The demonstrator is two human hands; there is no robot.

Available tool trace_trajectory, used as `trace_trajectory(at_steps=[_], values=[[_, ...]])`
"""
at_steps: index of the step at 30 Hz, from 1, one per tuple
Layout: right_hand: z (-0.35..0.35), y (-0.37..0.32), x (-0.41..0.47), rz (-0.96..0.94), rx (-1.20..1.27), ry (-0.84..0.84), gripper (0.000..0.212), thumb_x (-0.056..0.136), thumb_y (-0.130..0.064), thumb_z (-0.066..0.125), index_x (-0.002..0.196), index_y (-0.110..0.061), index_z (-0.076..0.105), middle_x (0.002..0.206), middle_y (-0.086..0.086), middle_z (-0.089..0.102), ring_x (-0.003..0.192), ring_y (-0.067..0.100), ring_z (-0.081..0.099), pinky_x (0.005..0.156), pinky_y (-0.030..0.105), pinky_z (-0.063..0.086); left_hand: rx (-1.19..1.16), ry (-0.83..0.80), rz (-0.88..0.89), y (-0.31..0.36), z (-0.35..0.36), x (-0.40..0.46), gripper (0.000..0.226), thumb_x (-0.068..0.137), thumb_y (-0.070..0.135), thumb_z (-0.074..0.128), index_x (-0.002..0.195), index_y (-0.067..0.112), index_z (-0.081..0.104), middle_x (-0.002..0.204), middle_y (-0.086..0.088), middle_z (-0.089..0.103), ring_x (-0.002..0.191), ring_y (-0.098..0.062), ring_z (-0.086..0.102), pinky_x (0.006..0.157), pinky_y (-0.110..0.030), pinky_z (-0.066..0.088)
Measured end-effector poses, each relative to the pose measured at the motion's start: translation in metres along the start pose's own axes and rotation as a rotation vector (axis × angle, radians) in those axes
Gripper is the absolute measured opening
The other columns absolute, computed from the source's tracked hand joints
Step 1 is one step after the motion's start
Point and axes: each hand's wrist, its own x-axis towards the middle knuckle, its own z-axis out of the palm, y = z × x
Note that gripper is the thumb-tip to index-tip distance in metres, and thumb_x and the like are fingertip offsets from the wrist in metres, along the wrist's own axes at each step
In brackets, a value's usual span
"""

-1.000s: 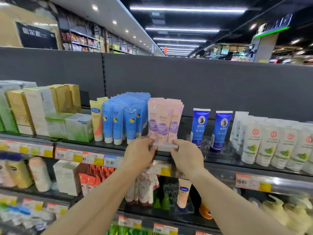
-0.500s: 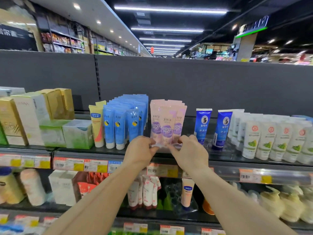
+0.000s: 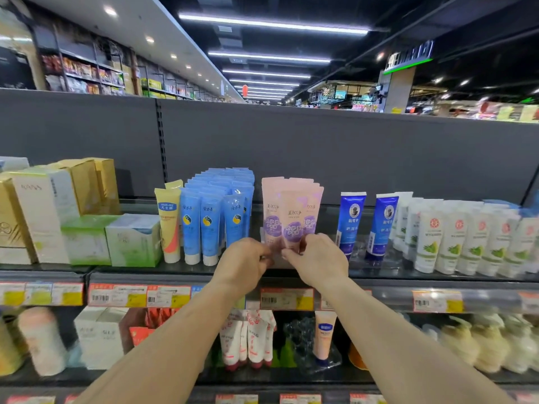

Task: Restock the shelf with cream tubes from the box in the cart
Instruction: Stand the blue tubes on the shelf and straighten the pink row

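Pink cream tubes (image 3: 291,211) with purple labels stand upright in a cluster on the upper shelf (image 3: 379,272), between blue tubes and dark-blue tubes. My left hand (image 3: 245,265) and my right hand (image 3: 316,259) both reach to the bottom of the front pink tube, fingers pinched on its lower end from either side. The tube's cap end is hidden behind my fingers. The box and the cart are out of view.
Light-blue tubes (image 3: 215,217) and a yellow tube (image 3: 170,223) stand left of the pink ones; two dark-blue tubes (image 3: 351,223) and white tubes (image 3: 455,240) stand right. Boxed goods (image 3: 87,237) fill the far left. Price tags (image 3: 285,298) line the shelf edge; a lower shelf holds more products.
Both hands have risen from the shelf edge to the base of the front pink tube and drawn closer together. The view has shifted slightly.
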Motion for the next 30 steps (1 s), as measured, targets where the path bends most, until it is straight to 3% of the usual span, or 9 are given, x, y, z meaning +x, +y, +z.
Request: trace_trajectory(at_steps=[3, 5, 8, 10, 12, 16, 19, 25, 30], values=[[-0.007, -0.003, 0.002, -0.014, -0.086, -0.064, 0.041, 0.086, -0.06, 0.057, 0.102, -0.022, 0.062, 0.093, -0.005, 0.059, 0.083, 0.013, 0.06, 0.067, 0.029, 0.051, 0.016, -0.031, -0.004, 0.006, -0.007, -0.001, 0.017, 0.094, 0.026, 0.059, 0.104, 0.023, 0.072, 0.098, 0.004, 0.066, 0.092, -0.016, 0.061, 0.078, -0.028, 0.049], [-0.024, -0.004, 0.005, -0.05, -0.149, -0.084, 0.042, 0.085, -0.063, 0.056, 0.088, -0.022, 0.064, 0.078, -0.006, 0.06, 0.074, 0.013, 0.061, 0.066, 0.03, 0.054, -0.018, -0.016, 0.005, 0.013, -0.02, 0.0, 0.017, 0.095, 0.03, 0.058, 0.103, 0.024, 0.072, 0.095, 0.007, 0.067, 0.088, -0.011, 0.061, 0.077, -0.029, 0.052], [-0.071, -0.008, 0.018, -0.168, -0.06, 0.044, 0.037, 0.087, -0.048, 0.061, 0.06, -0.023, 0.057, 0.062, -0.006, 0.056, 0.061, 0.011, 0.054, 0.055, 0.026, 0.042, -0.023, 0.19, 0.048, 0.021, -0.051, 0.015, 0.021, 0.095, 0.035, 0.057, 0.099, 0.022, 0.073, 0.093, 0.011, 0.069, 0.081, -0.006, 0.057, 0.071, -0.025, 0.047], [-0.102, -0.008, 0.035, -0.269, 0.025, 0.207, 0.023, 0.087, -0.038, 0.063, 0.067, -0.027, 0.063, 0.069, -0.009, 0.062, 0.069, 0.012, 0.056, 0.062, 0.027, 0.043, 0.014, 0.327, 0.069, 0.02, -0.071, 0.032, 0.019, 0.095, 0.034, 0.058, 0.101, 0.024, 0.073, 0.093, 0.012, 0.068, 0.084, -0.005, 0.052, 0.071, -0.024, 0.04], [-0.122, -0.006, 0.057, -0.322, 0.004, 0.247, 0.008, 0.087, -0.034, 0.064, 0.085, -0.03, 0.072, 0.083, -0.012, 0.068, 0.084, 0.014, 0.06, 0.072, 0.029, 0.047, 0.054, 0.362, 0.083, 0.015, -0.088, 0.053, 0.017, 0.094, 0.032, 0.059, 0.098, 0.025, 0.074, 0.085, 0.014, 0.063, 0.089, -0.01, 0.051, 0.072, -0.026, 0.037], [-0.132, -0.003, 0.091, -0.312, -0.233, 0.005, 0.018, 0.088, -0.041, 0.063, 0.103, -0.035, 0.07, 0.106, -0.013, 0.068, 0.103, 0.016, 0.059, 0.093, 0.037, 0.047, 0.256, 0.192, 0.065, 0.01, -0.107, 0.09, 0.018, 0.093, 0.041, 0.058, 0.099, 0.036, 0.073, 0.101, 0.016, 0.071, 0.102, -0.016, 0.059, 0.086, -0.034, 0.046], [-0.13, -0.001, 0.1, -0.317, -0.182, -0.144, 0.012, 0.086, -0.042, 0.065, 0.095, -0.037, 0.072, 0.098, -0.018, 0.066, 0.098, 0.012, 0.06, 0.097, 0.044, 0.046, 0.243, 0.069, 0.022, 0.015, -0.109, 0.099, 0.019, 0.091, 0.048, 0.056, 0.095, 0.038, 0.072, 0.102, 0.019, 0.07, 0.102, -0.009, 0.061, 0.099, -0.039, 0.041], [-0.124, -0.003, 0.105, -0.344, -0.113, -0.152, 0.009, 0.087, -0.033, 0.065, 0.084, -0.031, 0.074, 0.091, -0.015, 0.067, 0.09, 0.014, 0.061, 0.095, 0.045, 0.047, 0.156, 0.054, -0.002, 0.019, -0.101, 0.101, 0.015, 0.09, 0.043, 0.062, 0.084, 0.032, 0.071, 0.082, 0.016, 0.066, 0.08, -0.006, 0.058, 0.1, -0.04, 0.04], [-0.12, -0.002, 0.113, -0.362, -0.107, -0.165, 0.009, 0.088, -0.031, 0.065, 0.081, -0.033, 0.069, 0.085, -0.016, 0.064, 0.087, 0.013, 0.061, 0.094, 0.044, 0.048, 0.134, 0.044, -0.014, 0.019, -0.103, 0.103, 0.013, 0.091, 0.04, 0.063, 0.088, 0.03, 0.071, 0.084, 0.015, 0.067, 0.083, -0.008, 0.06, 0.103, -0.04, 0.039]])
